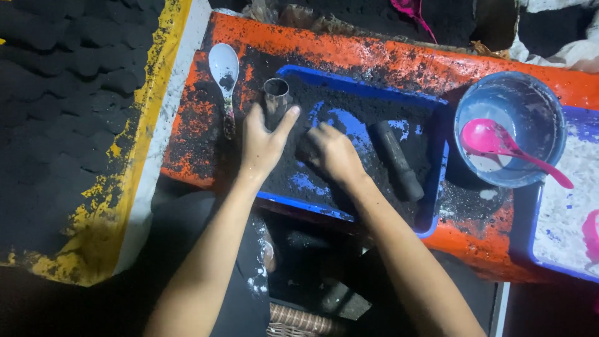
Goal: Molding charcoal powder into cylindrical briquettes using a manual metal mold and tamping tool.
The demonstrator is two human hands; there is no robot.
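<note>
Left hand (261,145) wraps a small metal tube mould (276,100) standing upright at the blue tray's (437,187) far-left corner; right hand (332,151) presses, fingers curled, into loose black powder (349,103). The tube looks rigid, light, and dusty-slick; best held around its wall.

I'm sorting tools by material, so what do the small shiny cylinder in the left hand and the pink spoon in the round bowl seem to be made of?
The small shiny cylinder, gripped by the left hand, looks like bare metal: grey with bright reflections. The pink spoon looks like glossy moulded plastic: uniform colour, soft highlights. Neither is certain.
</note>
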